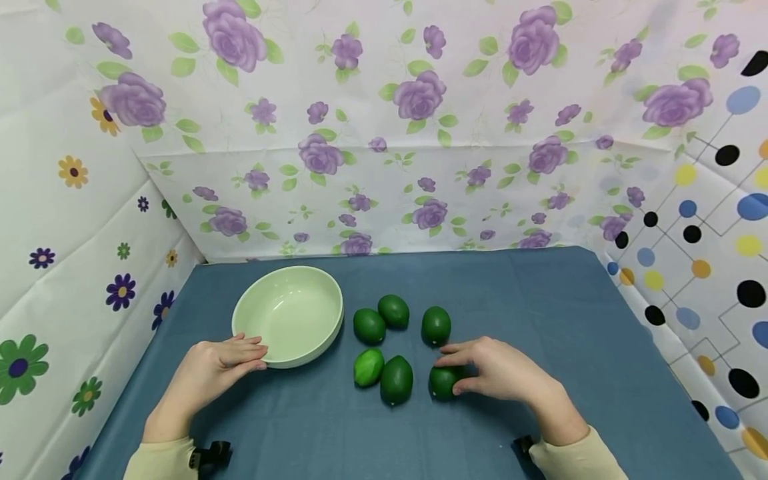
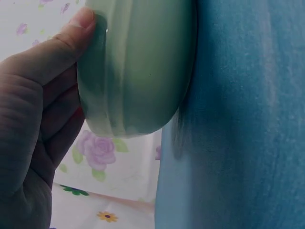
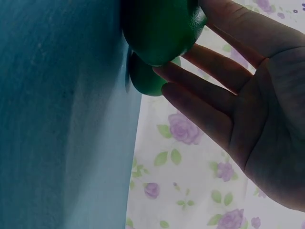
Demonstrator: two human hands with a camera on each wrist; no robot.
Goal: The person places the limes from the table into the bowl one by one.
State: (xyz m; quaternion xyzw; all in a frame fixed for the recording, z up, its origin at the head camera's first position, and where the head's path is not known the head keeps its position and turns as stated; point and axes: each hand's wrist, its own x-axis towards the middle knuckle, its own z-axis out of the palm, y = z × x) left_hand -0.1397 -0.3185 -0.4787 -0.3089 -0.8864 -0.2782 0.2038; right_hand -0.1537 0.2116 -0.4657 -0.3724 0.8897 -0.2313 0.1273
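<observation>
A pale green bowl [image 1: 288, 313] stands on the left part of the table. My left hand [image 1: 216, 367] pinches its near-left rim, and the left wrist view shows the thumb on the outside of the bowl [image 2: 143, 71]. To the right, my right hand [image 1: 498, 370] holds a dark green lime [image 1: 441, 383] between thumb and fingers, low over the cloth. The same lime [image 3: 159, 28] is large in the right wrist view; whether it touches the table cannot be told. Just beyond the fingers lies another dark lime [image 1: 436, 326].
Between bowl and right hand lie more limes: two dark ones [image 1: 369, 326] touching at the back, and a lighter one [image 1: 369, 367] beside a dark one [image 1: 397, 381] nearer me. A blue cloth [image 1: 540, 300] covers the table. Patterned sheets [image 1: 384, 200] enclose the back and sides.
</observation>
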